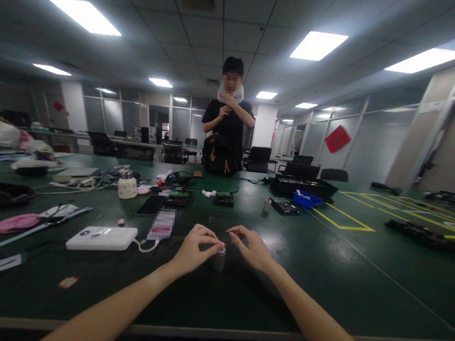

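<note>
The left hand (200,248) pinches the top of the small grey metal cylinder (219,260); the right hand (250,247), half open, is near, above the dark green tabletop (321,285) in the office room.

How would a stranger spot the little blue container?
Start at the big green table and look to its far side, right of the standing person. A long black tray lies there; the container sits in front, bright blue where its neighbours are mostly black.
</note>
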A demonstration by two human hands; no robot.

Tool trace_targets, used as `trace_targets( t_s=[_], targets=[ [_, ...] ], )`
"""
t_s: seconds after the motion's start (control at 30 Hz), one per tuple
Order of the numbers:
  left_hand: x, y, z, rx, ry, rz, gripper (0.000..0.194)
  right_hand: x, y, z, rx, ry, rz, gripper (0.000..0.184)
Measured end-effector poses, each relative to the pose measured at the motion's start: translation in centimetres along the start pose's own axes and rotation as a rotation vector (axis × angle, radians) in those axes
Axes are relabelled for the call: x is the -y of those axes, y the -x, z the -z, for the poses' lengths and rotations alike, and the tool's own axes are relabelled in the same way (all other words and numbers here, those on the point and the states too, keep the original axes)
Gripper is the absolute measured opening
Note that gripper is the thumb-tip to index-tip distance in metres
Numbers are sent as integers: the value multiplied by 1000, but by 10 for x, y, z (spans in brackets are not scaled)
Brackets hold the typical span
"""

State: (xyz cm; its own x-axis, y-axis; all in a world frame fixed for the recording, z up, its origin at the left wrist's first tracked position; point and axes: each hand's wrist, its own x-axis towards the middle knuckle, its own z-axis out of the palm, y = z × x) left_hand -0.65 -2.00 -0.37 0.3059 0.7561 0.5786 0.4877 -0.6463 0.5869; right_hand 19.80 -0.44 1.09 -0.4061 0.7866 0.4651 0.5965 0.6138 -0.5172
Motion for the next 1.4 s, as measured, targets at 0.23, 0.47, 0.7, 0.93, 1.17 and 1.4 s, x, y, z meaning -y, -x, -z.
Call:
trace_targets(
  t_s=[0.23, 0.47, 0.7, 0.93, 1.17, 1.4],
  targets=[
    [13, 4, -1, 116, 56, 50, 53, 12, 1, -6, 56, -242, 45, 28],
    [15, 3, -3, 180, 13, 86, 41, 13, -3, -8, 100, -201, 91, 26],
    [16, 1, -3, 187, 21, 65, 39, 0, -15, -5, -100, -189, 102, 20],
    [10, 2, 3, 214, 9, 61, 40, -61, -15, -5, -28, 215, -191, 18],
    [13, 1, 3, 224, 45, 61, 41, -52, -11, -3, -99, 210, -208, 17],
    [17, 0, 2, 241, -4, 78, 47, -1, -8, -10, -109, -94, 19, 12]
  ],
)
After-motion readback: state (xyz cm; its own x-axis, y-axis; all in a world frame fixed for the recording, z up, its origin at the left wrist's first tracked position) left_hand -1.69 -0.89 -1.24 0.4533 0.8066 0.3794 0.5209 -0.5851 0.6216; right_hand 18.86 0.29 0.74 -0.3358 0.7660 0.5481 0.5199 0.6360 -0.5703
